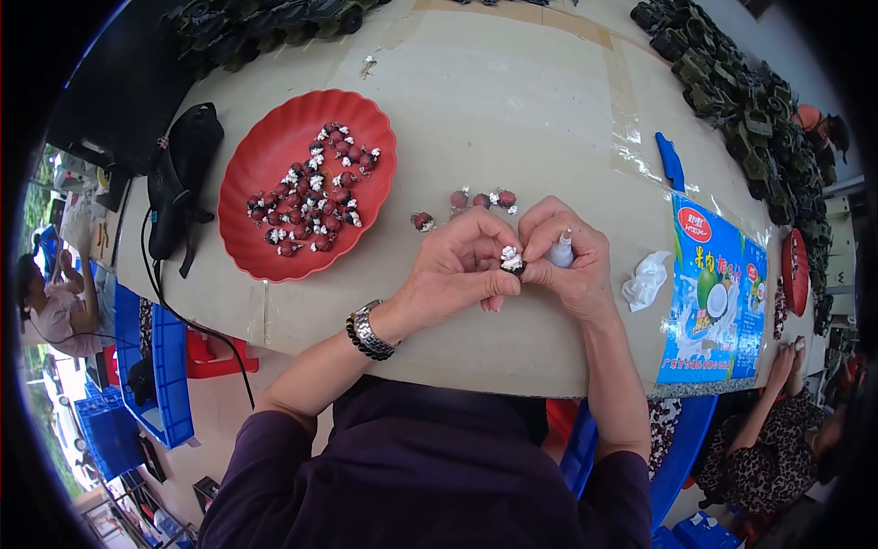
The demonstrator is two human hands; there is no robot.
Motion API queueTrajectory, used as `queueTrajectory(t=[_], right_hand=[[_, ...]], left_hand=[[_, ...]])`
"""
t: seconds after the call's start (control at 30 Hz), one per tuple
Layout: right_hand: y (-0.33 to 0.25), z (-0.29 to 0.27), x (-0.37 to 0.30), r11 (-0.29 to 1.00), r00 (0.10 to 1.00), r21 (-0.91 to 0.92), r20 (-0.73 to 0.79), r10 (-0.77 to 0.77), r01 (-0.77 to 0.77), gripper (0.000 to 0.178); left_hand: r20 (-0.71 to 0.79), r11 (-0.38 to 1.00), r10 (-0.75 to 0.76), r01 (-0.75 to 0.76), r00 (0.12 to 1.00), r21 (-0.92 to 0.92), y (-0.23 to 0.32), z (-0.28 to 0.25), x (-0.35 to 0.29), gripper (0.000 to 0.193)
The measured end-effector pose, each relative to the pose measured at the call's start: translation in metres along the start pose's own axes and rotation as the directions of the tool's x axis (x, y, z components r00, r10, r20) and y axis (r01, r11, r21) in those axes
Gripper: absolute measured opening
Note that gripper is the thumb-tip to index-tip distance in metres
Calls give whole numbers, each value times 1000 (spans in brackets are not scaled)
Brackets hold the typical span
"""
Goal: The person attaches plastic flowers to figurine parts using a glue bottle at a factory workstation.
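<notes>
Figurine (511, 262) seems unfinished, pinched in my left hand (465, 263); my right hand (576, 265) holds a tube (562, 251); others (422, 221) lie loose, many in a dish (265, 151).

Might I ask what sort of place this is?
Probably an assembly workshop, judging by the scalloped red plastic bowl of small red, black and white pieces, and piled dark green model vehicles.
</notes>
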State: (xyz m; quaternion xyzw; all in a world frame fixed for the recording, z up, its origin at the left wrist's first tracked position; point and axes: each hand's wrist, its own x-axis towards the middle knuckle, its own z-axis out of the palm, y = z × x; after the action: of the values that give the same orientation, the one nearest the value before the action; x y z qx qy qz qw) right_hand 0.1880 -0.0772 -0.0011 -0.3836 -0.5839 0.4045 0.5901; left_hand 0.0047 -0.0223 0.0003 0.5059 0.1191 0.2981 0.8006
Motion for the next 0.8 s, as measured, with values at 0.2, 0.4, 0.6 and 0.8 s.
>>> queueTrajectory(t=[0.2, 0.4, 0.6, 0.8], right_hand=[[1, -3, 0, 996, 997, 70, 45, 54, -57, 23], [3, -2, -1, 987, 996, 130, 38, 87, -91, 23], [6, -2, -1, 980, 994, 166, 31, 102, -106, 24], [0, 3, 1, 982, 994, 155, 2, 105, -104, 24]], left_hand=[[41, 999, 26, -27, 999, 30, -3, 1, 0, 28], [52, 997, 35, -39, 998, 66, -2, 2, 0, 29], [57, 990, 78, -84, 995, 113, -6, 1, 0, 31], [38, 968, 141, -146, 989, 202, -5, 2, 0, 30]])
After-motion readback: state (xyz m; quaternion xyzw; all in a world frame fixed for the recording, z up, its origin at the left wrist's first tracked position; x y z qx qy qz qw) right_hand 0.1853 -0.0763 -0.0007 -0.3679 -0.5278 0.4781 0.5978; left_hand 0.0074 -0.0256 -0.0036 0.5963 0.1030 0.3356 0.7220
